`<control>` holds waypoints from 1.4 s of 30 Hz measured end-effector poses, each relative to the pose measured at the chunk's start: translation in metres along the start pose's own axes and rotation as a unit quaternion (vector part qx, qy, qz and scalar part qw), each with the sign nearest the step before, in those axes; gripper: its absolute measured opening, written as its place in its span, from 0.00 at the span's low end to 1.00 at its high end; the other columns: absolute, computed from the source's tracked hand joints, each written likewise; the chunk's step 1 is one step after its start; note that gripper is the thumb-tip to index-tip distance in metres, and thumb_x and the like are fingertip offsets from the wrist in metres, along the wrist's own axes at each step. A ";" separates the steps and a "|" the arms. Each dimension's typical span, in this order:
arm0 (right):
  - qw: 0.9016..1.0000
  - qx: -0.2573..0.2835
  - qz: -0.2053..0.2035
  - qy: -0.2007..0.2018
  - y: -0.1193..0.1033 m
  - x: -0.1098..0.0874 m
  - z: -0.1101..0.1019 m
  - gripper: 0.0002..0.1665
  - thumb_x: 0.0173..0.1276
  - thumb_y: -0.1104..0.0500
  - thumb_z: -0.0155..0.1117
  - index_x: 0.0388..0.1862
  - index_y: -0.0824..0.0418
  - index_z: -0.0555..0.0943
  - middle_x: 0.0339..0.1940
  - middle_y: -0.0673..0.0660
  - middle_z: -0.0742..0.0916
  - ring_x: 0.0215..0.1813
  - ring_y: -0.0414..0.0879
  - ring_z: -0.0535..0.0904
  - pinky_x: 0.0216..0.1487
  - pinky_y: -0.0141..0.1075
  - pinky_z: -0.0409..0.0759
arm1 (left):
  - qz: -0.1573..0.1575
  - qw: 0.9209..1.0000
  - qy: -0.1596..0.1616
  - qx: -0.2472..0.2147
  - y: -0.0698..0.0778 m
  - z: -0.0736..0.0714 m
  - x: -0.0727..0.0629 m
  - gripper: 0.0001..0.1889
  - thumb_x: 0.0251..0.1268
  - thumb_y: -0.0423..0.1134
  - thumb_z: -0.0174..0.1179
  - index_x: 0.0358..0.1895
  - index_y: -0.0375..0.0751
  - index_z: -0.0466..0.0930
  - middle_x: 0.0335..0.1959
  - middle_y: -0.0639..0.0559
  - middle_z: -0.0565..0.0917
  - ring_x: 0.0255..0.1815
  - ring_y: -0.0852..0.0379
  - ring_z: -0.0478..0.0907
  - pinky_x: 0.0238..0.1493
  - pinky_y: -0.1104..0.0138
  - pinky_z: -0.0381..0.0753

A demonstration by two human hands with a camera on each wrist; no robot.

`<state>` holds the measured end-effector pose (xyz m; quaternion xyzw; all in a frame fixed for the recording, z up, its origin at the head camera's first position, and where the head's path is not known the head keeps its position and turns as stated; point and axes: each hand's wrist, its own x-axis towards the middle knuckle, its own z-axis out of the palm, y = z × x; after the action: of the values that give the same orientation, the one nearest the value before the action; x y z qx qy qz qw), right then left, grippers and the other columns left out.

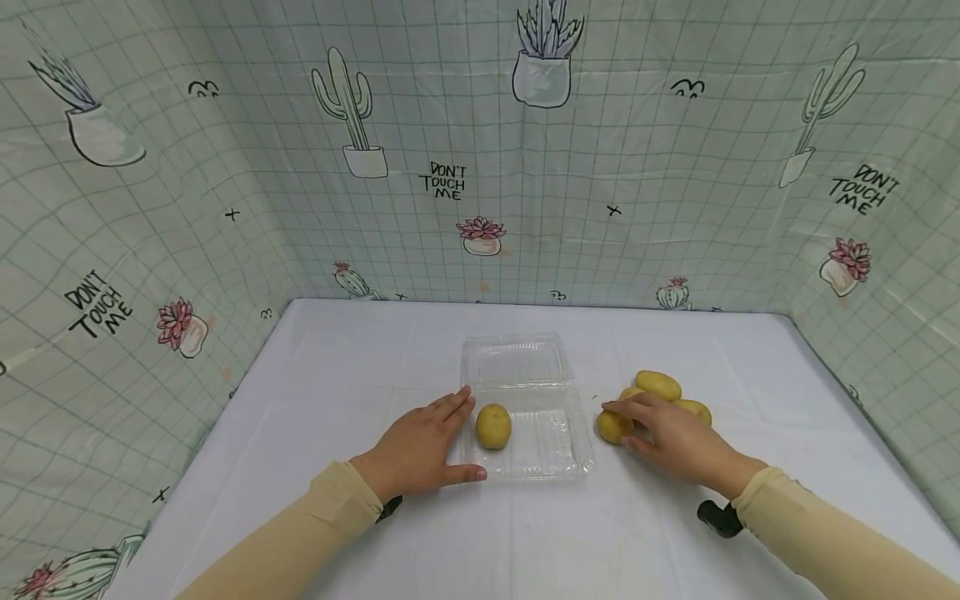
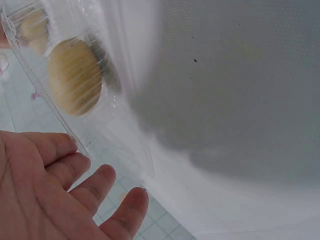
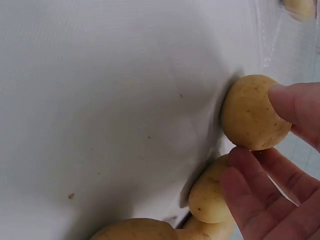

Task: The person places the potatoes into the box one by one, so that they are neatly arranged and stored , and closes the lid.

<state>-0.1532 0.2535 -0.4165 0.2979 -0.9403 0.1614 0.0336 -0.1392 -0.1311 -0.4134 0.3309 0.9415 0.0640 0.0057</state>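
A clear plastic clamshell box (image 1: pixel 546 429) lies unfolded on the table, its lid (image 1: pixel 513 360) laid back behind the base. One potato (image 1: pixel 493 427) sits in the base's left part. My left hand (image 1: pixel 420 443) rests at the box's left edge with fingers and thumb spread; in the left wrist view its fingertips (image 2: pixel 67 145) touch the plastic rim. To the right of the box, my right hand (image 1: pixel 678 437) pinches a round potato (image 3: pixel 252 112) between thumb and fingers. Partly hidden beneath that hand are several other potatoes (image 1: pixel 657 385).
A white cloth covers the table (image 1: pixel 360 358). Patterned fabric (image 1: pixel 600 142) with cactus drawings walls off the back and both sides. Dark straps or devices (image 1: pixel 720 518) show at the wrists. Small brown specks (image 3: pixel 71 196) lie on the cloth near the potatoes.
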 end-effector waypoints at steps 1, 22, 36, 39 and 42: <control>1.000 -0.001 -0.001 0.001 0.001 0.000 0.001 0.29 0.63 0.63 0.74 0.64 0.57 0.79 0.57 0.58 0.82 0.55 0.53 0.81 0.49 0.49 0.81 | 0.000 1.000 0.000 -0.001 0.000 0.000 0.000 0.52 0.63 0.72 0.54 0.75 0.31 0.59 0.78 0.41 0.58 0.76 0.45 0.59 0.67 0.53 0.68; 1.000 -0.008 0.024 0.004 0.001 0.001 0.013 0.31 0.61 0.61 0.75 0.64 0.59 0.77 0.51 0.57 0.83 0.44 0.46 0.80 0.44 0.41 0.81 | 0.003 1.000 0.001 -0.001 0.001 -0.002 -0.001 0.51 0.63 0.71 0.55 0.75 0.30 0.60 0.78 0.41 0.58 0.76 0.45 0.59 0.66 0.52 0.68; 1.000 0.005 -0.011 0.013 0.002 -0.003 0.016 0.34 0.62 0.62 0.75 0.68 0.57 0.76 0.50 0.53 0.84 0.42 0.40 0.75 0.41 0.39 0.78 | 0.003 1.000 0.000 0.001 0.000 -0.001 -0.001 0.52 0.64 0.72 0.54 0.76 0.31 0.59 0.78 0.41 0.57 0.76 0.46 0.58 0.67 0.53 0.68; 1.000 0.008 -0.011 0.015 0.001 -0.004 0.017 0.34 0.62 0.62 0.74 0.68 0.58 0.76 0.52 0.54 0.84 0.45 0.43 0.78 0.43 0.41 0.78 | 0.003 1.000 0.000 0.002 -0.001 0.000 0.000 0.52 0.63 0.72 0.53 0.76 0.31 0.59 0.78 0.42 0.57 0.76 0.46 0.58 0.67 0.53 0.68; 1.000 0.006 -0.012 0.020 0.001 -0.004 0.018 0.34 0.63 0.62 0.74 0.68 0.58 0.76 0.52 0.56 0.85 0.47 0.47 0.80 0.45 0.44 0.79 | 0.001 1.000 0.000 0.003 -0.001 0.000 0.000 0.52 0.63 0.73 0.53 0.76 0.31 0.59 0.78 0.42 0.57 0.76 0.46 0.58 0.67 0.53 0.68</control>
<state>-0.1505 0.2508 -0.4348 0.3063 -0.9347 0.1727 0.0522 -0.1397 -0.1319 -0.4139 0.3323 0.9412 0.0606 0.0046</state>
